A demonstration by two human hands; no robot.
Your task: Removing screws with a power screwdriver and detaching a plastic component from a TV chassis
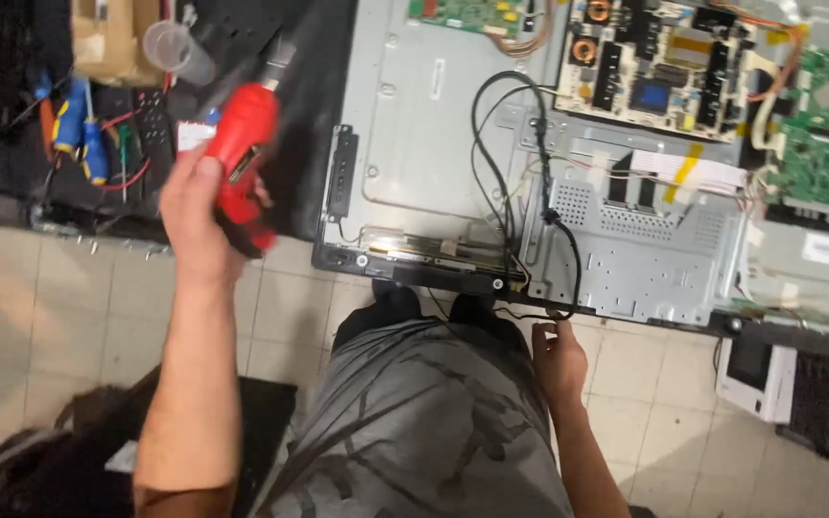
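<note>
Two hands, left (205, 206) gripping red electric screwdriver (247, 144) angled up-right, right (558, 357) loosely open by black cable (568, 259)

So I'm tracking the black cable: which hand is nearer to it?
Right hand, touching the black cable at the panel's near edge. Left hand is far left, gripping the red screwdriver.

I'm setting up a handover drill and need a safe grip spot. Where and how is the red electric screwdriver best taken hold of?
Grip the red electric screwdriver around its thick red body, where the left hand already wraps it. Come from the rear lower end, since the dark bit end points up and away toward the clear plastic cup. The rounded body gives fingers a full wrap; the nose looks too narrow, though motion blur hides detail.
</note>
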